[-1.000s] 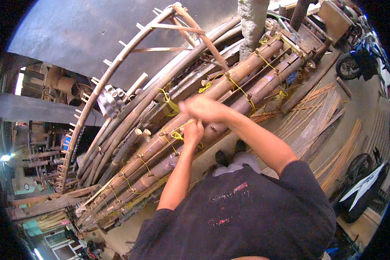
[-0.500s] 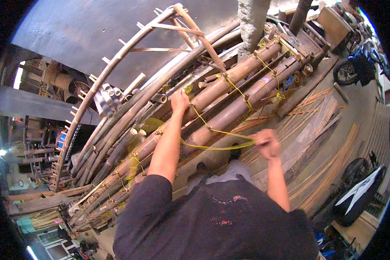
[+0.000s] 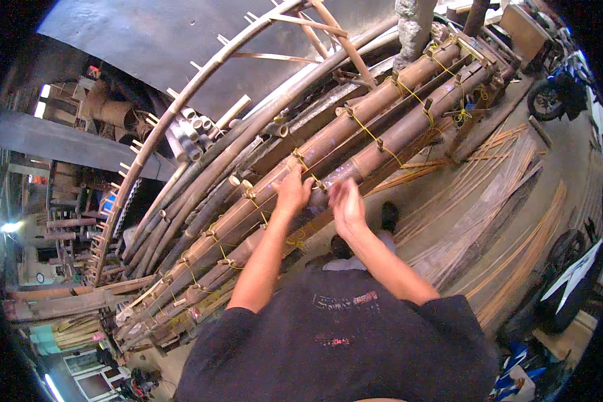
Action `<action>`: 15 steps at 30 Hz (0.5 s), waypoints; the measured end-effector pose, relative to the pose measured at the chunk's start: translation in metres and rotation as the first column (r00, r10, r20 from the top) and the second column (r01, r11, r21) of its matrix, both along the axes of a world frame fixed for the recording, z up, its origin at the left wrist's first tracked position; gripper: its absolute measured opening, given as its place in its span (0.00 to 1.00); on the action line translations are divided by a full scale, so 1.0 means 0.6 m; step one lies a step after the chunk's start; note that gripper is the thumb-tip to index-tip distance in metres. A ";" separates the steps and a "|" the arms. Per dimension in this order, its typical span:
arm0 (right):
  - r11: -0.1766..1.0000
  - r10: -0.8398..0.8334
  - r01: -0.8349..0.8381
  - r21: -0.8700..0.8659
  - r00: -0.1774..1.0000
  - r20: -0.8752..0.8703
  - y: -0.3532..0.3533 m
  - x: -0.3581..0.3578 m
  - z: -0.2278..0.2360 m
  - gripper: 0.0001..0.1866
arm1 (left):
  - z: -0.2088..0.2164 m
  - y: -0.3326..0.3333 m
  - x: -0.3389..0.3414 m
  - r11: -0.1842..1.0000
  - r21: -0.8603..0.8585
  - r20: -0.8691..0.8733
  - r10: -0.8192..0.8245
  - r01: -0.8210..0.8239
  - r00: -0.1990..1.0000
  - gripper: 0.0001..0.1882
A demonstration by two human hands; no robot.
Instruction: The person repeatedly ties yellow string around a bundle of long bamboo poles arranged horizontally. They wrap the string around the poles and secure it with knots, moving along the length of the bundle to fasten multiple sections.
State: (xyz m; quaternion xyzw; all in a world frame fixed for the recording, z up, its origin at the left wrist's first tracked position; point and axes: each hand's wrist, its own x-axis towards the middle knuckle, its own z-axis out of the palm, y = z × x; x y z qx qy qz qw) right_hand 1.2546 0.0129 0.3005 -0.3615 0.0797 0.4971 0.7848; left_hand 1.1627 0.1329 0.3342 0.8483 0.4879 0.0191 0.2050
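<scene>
Two thick brown bamboo poles run diagonally past me: an upper pole and a lower pole. Yellow cord zigzags between them around short wooden pegs. On the upper pole, beside a peg, rests my left hand, its thumb and forefinger apart. My right hand is over the lower pole, close to another peg and the cord. Motion smears its fingers, and whether cord lies in them cannot be made out.
Beyond the poles stand a curved bamboo frame with rungs and stacked bamboo tubes. Long split strips lie on the floor at right, near a motorcycle wheel. A pale post rises behind.
My right hand has swung left from the outstretched cord to the lower pole. The left hand has come nearer along the upper pole. The long loop of cord no longer shows between them.
</scene>
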 end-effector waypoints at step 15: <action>0.541 0.466 -0.773 -0.330 -0.051 0.884 0.242 0.085 0.120 0.23 | -0.008 -0.003 -0.029 0.991 0.102 0.450 0.027 -0.081 0.892 0.17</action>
